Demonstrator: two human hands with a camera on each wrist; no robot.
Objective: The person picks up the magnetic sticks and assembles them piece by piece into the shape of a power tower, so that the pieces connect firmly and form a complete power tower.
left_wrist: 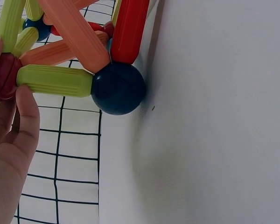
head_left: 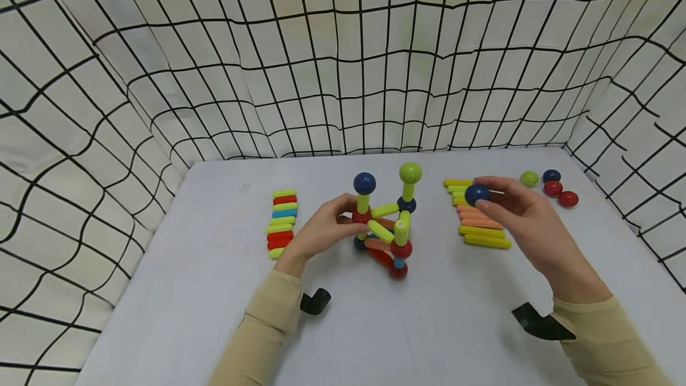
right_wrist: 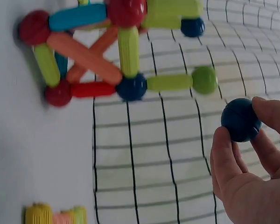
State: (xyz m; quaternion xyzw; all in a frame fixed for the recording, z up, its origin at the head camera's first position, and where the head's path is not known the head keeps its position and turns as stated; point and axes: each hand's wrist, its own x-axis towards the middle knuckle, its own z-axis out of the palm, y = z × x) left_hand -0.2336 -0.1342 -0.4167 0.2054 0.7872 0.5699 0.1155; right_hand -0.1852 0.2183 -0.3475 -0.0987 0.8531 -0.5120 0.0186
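Blue on the right: pinched a dark-blue ball (head_left: pixel 476 195) between thumb and fingertips of the right hand (head_left: pixel 536 231), well apart from the rod-and-ball frame (head_left: pixel 381 231). Steadied that frame at the middle of the white tabletop (head_left: pixel 429 326) with the left hand (head_left: pixel 324 228), pinching its red corner ball (head_left: pixel 361 217). Seemed to call for a squared approach over the bare-topped lime rod (head_left: pixel 401 233), then a straight, gentle press. Was best done with fingertips high on the ball's sides, underside left free, and a firm brace, to avoid loosening neighbouring rods (head_left: pixel 384 211).
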